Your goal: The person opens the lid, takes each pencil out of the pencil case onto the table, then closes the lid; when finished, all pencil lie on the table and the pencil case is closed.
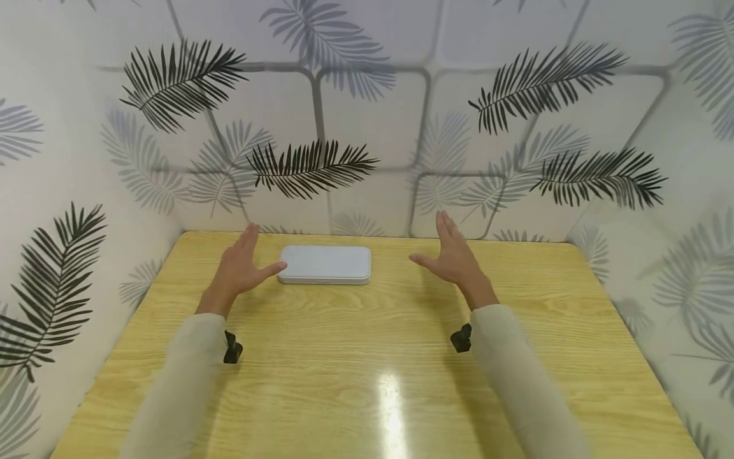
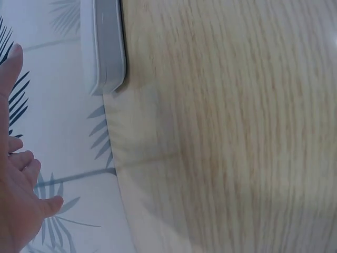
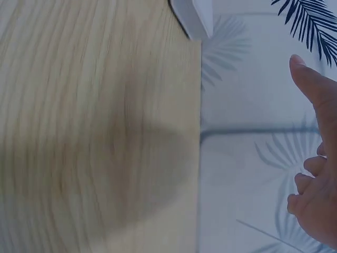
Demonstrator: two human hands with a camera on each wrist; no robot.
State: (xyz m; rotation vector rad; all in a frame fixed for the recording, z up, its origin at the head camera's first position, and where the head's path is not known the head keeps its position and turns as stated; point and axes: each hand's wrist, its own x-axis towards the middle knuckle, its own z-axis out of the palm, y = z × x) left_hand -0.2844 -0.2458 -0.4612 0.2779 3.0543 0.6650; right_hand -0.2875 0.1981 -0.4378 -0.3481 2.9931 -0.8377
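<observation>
A flat white box with rounded corners point(image 1: 325, 262) lies near the back edge of the wooden table. Just left of it, my left hand point(image 1: 239, 268) is held with fingers straight and thumb spread; the thumb tip overlaps the box's left end in the head view. My right hand point(image 1: 452, 255) is apart from the box on its right, fingers extended and thumb pointing inward. Neither hand holds anything. In the left wrist view the box's end point(image 2: 108, 50) shows at the top, away from the left thumb. The right wrist view catches a corner of the box point(image 3: 195, 18).
The light wood-grain table point(image 1: 344, 344) reaches a wall point(image 1: 378, 127) printed with dark and grey palm leaves, which also covers both sides. A small black device point(image 1: 232, 347) sits at the left cuff, another black device point(image 1: 461, 338) at the right cuff.
</observation>
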